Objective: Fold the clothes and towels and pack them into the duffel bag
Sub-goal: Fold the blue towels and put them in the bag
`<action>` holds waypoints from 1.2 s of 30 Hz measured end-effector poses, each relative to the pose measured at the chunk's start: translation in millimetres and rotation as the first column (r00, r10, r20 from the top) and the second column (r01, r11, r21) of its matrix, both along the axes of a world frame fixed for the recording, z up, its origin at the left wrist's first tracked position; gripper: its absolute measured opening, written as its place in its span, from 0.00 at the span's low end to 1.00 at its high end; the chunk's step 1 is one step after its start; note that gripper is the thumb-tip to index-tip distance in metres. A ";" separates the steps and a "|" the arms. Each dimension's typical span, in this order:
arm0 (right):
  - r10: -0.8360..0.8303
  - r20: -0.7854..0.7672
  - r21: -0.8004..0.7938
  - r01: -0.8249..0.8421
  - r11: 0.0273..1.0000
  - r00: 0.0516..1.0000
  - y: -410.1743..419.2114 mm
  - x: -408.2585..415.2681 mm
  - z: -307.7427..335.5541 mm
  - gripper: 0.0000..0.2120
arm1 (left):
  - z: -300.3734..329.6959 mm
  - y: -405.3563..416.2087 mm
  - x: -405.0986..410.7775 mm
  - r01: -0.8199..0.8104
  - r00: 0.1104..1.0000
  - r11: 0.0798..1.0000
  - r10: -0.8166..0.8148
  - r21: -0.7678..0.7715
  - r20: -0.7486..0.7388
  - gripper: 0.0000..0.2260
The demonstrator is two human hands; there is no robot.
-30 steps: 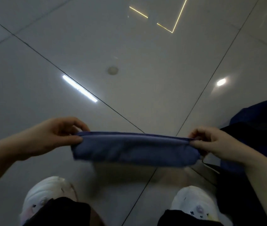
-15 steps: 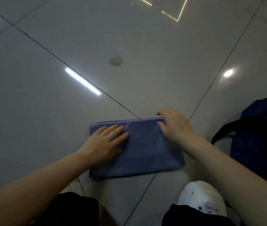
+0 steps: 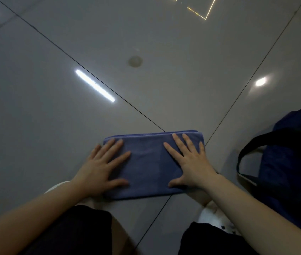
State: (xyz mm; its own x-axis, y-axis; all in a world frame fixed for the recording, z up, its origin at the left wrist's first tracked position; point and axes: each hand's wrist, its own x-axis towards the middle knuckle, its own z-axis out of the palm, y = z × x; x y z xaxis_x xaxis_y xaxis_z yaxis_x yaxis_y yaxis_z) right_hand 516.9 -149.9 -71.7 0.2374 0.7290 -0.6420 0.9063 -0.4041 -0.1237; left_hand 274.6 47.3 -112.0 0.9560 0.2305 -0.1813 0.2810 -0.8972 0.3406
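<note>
The frame is cutting off much of what is lying to the right: the dark blue duffel bag (image 3: 293, 162) is showing only its left part, with its black strap (image 3: 247, 150) looping out over the floor and a pale patch at the right edge too cropped to read. Whether the bag is open cannot be made out. The person's own body is hiding the near floor: black shorts (image 3: 76, 234) are filling the bottom of the view, and only slivers of a white shoe (image 3: 217, 218) are peeking out beside the right forearm, with another pale sliver behind the left wrist. The folded blue towel (image 3: 149, 162) is lying flat on the glossy grey tiled floor (image 3: 54, 107), sitting over the crossing of two dark grout lines, just left of the bag's strap and apart from it. The left hand (image 3: 102, 168) is resting palm down on the towel's left end, fingers straight and spread, its outer edge overhanging onto the tile. The right hand (image 3: 190, 162) is pressing flat on the towel's right end, fingers likewise straight and spread, gripping nothing; together the hands are covering both short edges of the towel, so its layers there are hidden. Farther out, the floor is reflecting a bright strip light (image 3: 94, 85), a round spot (image 3: 261, 81) and thin yellow lines (image 3: 201, 13), and a faint round mark (image 3: 135, 61) is showing beyond the towel.
</note>
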 end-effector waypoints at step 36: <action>-0.324 -0.551 0.358 0.568 0.741 0.769 65.7 -21.2 22.7 0.34 | 64.7 13.4 53.6 -0.413 0.778 0.428 0.625 -0.804 -0.066 0.34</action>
